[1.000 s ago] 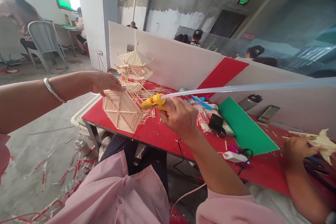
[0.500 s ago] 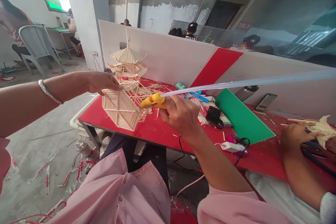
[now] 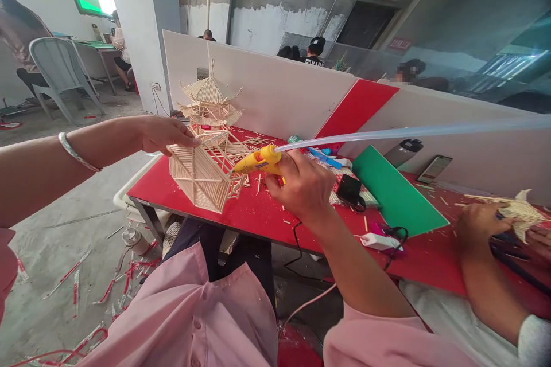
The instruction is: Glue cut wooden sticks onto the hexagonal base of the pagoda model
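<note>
My left hand (image 3: 170,133) grips the top edge of a hexagonal wooden-stick frame (image 3: 200,180), its slatted face tilted toward me. In my right hand (image 3: 303,186) is a yellow glue gun (image 3: 260,159), its nozzle close to the frame's right edge; whether it touches I cannot tell. A long translucent glue stick (image 3: 370,135) runs out of the gun's back toward the right. Directly behind the frame stands a tiered stick pagoda model (image 3: 210,94), partly covered by the frame and my hand.
Loose sticks and scraps lie on the red table (image 3: 258,221). To the right are a black adapter (image 3: 349,189), a green board (image 3: 396,192), a white power strip (image 3: 379,241) and a phone (image 3: 434,169). A co-worker's hand (image 3: 482,221) holds a stick piece at the far right.
My right hand and the glue gun have shifted slightly right, the nozzle drawing a little along the frame's edge. My left hand keeps its hold on the frame.
</note>
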A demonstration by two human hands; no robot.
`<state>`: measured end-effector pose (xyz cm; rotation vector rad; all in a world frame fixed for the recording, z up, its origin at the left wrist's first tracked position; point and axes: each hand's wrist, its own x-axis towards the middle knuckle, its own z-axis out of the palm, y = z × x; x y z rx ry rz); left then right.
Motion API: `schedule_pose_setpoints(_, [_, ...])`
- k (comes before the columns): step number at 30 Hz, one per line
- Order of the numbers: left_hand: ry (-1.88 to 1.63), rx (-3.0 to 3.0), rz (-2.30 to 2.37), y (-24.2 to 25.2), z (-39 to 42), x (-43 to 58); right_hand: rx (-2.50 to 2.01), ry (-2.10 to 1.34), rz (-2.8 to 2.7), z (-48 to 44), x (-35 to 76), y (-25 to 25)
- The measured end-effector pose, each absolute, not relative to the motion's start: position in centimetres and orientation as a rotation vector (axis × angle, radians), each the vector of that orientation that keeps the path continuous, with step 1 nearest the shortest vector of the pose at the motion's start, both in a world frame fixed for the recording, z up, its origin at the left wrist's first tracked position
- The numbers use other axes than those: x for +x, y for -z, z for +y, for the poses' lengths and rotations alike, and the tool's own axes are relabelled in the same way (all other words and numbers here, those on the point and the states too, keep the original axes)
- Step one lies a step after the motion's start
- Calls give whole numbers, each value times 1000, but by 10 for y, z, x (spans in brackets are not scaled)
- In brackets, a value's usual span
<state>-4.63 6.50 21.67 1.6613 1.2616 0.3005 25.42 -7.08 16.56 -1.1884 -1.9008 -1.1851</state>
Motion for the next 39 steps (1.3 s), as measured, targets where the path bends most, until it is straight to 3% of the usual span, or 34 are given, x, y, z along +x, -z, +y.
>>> schedule_pose_setpoints(16, [-523, 1502, 1220, -201, 48, -65, -1556, 572, -1738, -60, 277, -157])
schedule_pose_setpoints(28, [-441, 1426, 1371, -203, 62, -66, -1467, 1152, -1894, -58, 262, -167])
schedule_pose_setpoints(39, [-453, 1274, 1286, -210, 65, -69, -1420, 1160, -1872, -58, 254, -172])
